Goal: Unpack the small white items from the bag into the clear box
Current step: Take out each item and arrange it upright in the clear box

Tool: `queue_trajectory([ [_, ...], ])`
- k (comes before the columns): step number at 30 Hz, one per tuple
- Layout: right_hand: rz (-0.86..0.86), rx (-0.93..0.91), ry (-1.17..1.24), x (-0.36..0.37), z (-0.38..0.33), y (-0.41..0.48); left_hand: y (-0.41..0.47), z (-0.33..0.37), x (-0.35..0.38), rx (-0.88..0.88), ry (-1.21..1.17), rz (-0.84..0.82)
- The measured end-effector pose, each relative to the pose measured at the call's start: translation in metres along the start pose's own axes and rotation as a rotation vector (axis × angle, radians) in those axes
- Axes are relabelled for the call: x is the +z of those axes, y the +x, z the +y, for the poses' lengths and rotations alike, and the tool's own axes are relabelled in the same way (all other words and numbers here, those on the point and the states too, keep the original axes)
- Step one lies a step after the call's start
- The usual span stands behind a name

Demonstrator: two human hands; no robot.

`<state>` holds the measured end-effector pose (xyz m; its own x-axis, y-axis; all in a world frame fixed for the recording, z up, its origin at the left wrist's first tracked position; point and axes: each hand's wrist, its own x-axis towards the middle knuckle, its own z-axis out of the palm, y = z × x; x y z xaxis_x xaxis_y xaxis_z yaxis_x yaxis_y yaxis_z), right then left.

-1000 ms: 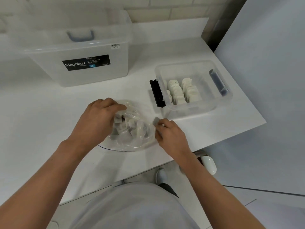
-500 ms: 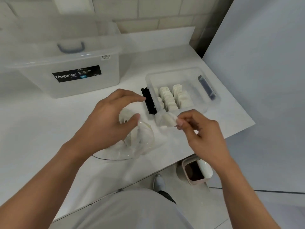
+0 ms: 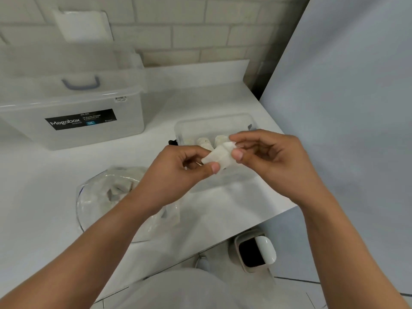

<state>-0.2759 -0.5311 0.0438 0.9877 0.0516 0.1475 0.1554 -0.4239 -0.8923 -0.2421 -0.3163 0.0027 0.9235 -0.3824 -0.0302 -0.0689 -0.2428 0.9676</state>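
White item (image 3: 219,156) is up between both hands, raised over the near side of the clear box (image 3: 214,122). I see the left hand (image 3: 178,172) pinching its lower corner, the right hand (image 3: 274,161) pinching the upper edge. More white items (image 3: 204,141) stand in rows inside the box. The bag (image 3: 100,197) lies on the white table (image 3: 44,219) under the left forearm, with pieces showing inside it.
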Motion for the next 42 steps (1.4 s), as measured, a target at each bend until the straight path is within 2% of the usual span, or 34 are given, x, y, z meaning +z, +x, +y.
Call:
queue_trajectory([
  [2, -0.033, -0.027, -0.081, -0.01, 0.005, 0.014, 0.006, -0.002, 0.005, -0.005, 0.033, 0.04],
  [6, 0.033, -0.049, -0.224, -0.03, 0.024, 0.05, 0.01, -0.014, 0.008, 0.035, 0.317, 0.125],
  [9, -0.018, -0.031, -0.394, -0.04, 0.045, 0.075, 0.007, -0.025, 0.008, 0.084, 0.474, 0.059],
  [12, -0.178, 0.02, -0.562, -0.041, 0.066, 0.095, 0.004, -0.032, 0.014, 0.146, 0.626, 0.031],
  [17, -0.577, 0.075, -0.74, -0.025, 0.091, 0.11, 0.008, -0.038, 0.022, 0.201, 0.685, 0.111],
  [22, -0.74, 0.124, -0.837, -0.008, 0.109, 0.117, 0.009, -0.038, 0.023, 0.193, 0.671, 0.129],
  [33, -0.684, 0.087, -1.076, 0.007, 0.124, 0.119, 0.006, -0.036, 0.02, 0.173, 0.664, 0.118],
  [36, -0.617, 0.079, -1.099, 0.002, 0.114, 0.119, -0.002, -0.033, 0.01, 0.174, 0.627, 0.131],
  [39, -0.471, 0.045, -1.029, -0.006, 0.091, 0.112, -0.017, -0.032, -0.012, 0.177, 0.664, 0.245],
  [42, -0.324, 0.014, -0.748, 0.0, 0.055, 0.088, -0.036, -0.04, -0.039, 0.122, 0.684, 0.407],
])
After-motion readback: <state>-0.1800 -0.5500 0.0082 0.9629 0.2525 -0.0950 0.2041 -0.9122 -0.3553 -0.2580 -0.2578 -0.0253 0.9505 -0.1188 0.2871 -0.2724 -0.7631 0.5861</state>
